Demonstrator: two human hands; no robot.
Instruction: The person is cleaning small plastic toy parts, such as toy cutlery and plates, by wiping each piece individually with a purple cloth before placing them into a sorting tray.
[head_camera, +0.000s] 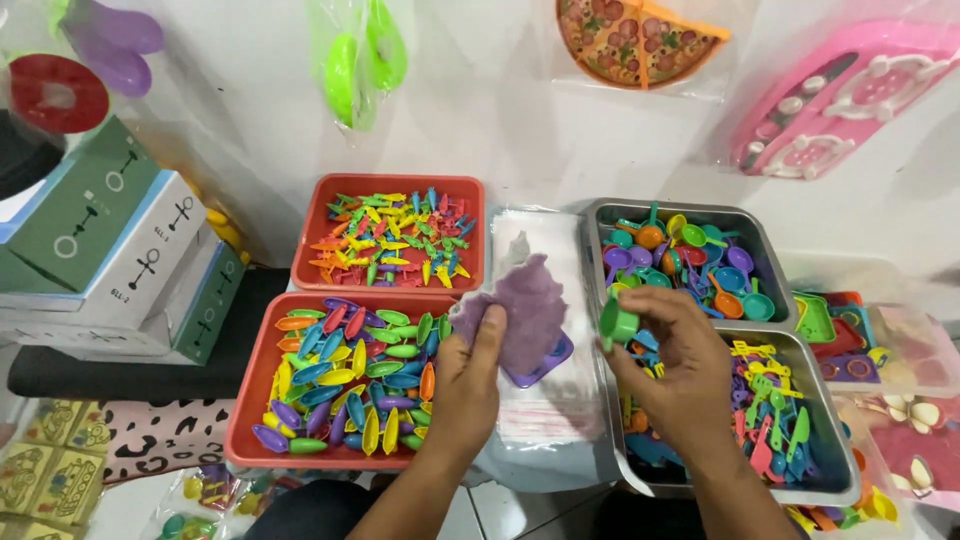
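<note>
Both hands work mid-table: left hand (470, 375) grips purple plate (528, 318) in its bag, right hand (680, 365) pinches green cup (617, 322) ready beside it.

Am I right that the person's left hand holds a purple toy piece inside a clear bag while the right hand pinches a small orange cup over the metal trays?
Not quite: the cup in the right hand is green, not orange, as the head view shows. The rest stands: the left hand holds the purple toy piece in a clear bag, and the right hand is over the metal trays.
</note>
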